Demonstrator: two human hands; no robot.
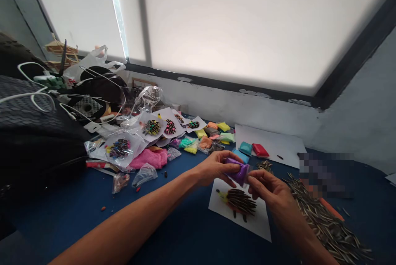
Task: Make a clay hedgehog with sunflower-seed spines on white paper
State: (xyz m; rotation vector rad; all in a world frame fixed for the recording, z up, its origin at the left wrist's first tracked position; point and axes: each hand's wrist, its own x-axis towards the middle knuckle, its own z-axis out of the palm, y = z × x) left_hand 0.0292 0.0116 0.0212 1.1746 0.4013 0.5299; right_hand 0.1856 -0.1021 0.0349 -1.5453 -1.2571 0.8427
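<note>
Between my two hands is a small clear packet of purple clay (237, 171). My left hand (219, 167) grips its body, thumb in front and fingers behind. The fingertips of my right hand (265, 186) pinch the clear plastic edge at its right end. Just below the packet lies a white paper (256, 227) bearing a hedgehog figure (239, 203) with a yellow-green face and dark seed spines. A blue packet (240, 156), a teal packet (246, 148) and a red packet (260, 150) lie right behind my hands.
Striped sunflower seeds (324, 219) are heaped at the right beside an orange strip (331, 209). Several coloured clay packets (205, 143) and finished hedgehog papers (122, 149) crowd the back left, near a pink cloth (150, 159). A black bag (40, 133) and white cables stand far left.
</note>
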